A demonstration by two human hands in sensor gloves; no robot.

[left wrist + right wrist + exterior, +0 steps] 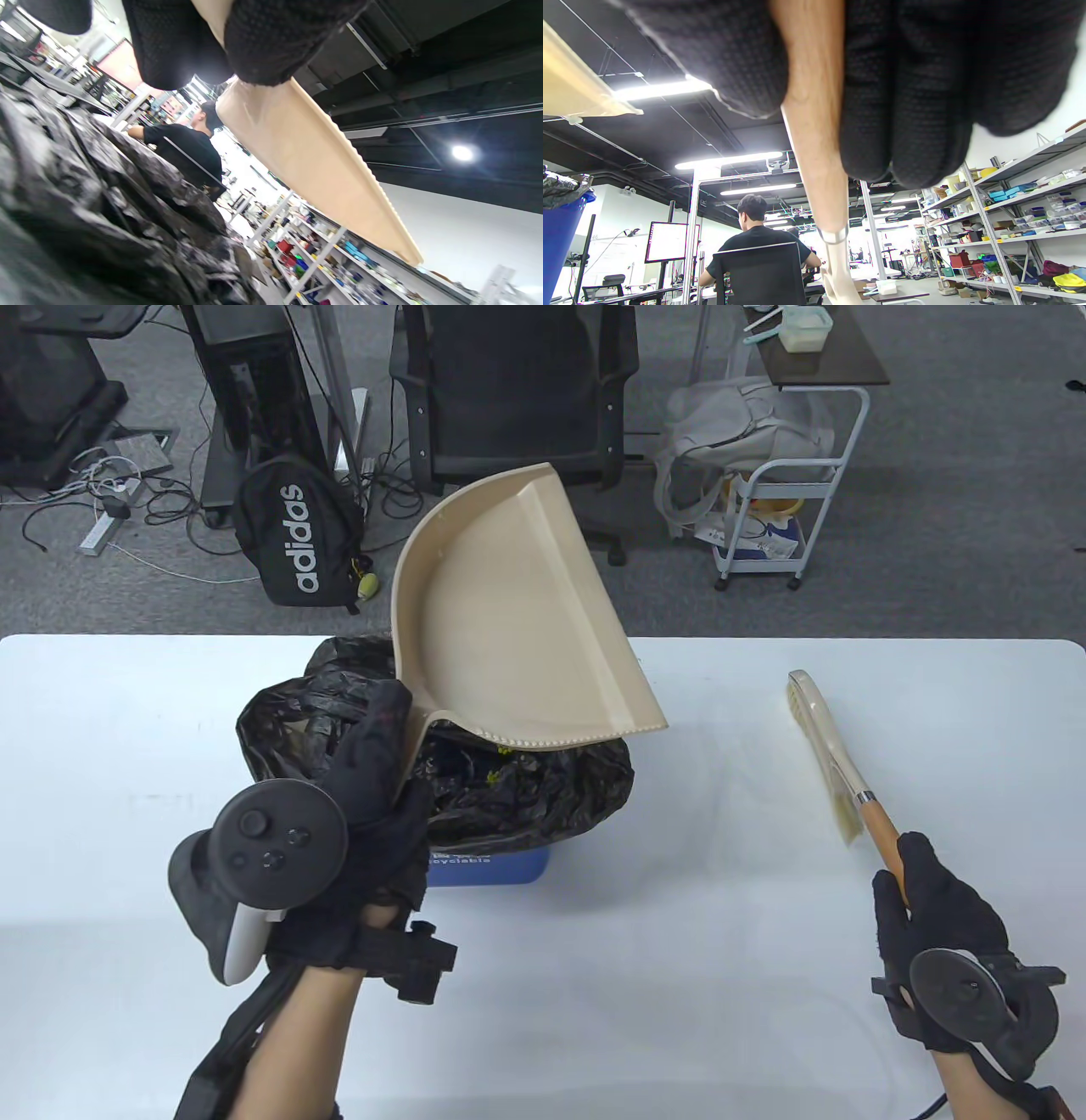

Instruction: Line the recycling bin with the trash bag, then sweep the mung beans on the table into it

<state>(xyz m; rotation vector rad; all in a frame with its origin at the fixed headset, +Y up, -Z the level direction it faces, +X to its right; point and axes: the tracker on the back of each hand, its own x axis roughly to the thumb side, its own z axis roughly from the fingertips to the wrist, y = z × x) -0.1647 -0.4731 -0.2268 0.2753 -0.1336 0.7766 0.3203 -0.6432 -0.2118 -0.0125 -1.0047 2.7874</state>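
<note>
My left hand point(373, 785) grips the handle of a beige dustpan point(509, 628). The pan is tipped up, its ridged lip pointing down over the blue recycling bin point(492, 867), which is lined with a crumpled black trash bag point(551, 793). A few green mung beans point(502, 749) show just under the lip, inside the bag. In the left wrist view the dustpan point(314, 169) slants above the trash bag point(85, 203). My right hand point(920, 891) holds the wooden handle of a brush point(827, 746) whose head lies on the white table point(721, 916). The brush handle point(814, 127) runs between my gloved fingers point(925, 84).
Beyond the table's far edge stand a black backpack point(297, 534), an office chair point(517, 381) and a white cart point(780, 517) with a bag on it. A seated person point(755, 250) and storage shelves point(1022, 199) appear in the right wrist view.
</note>
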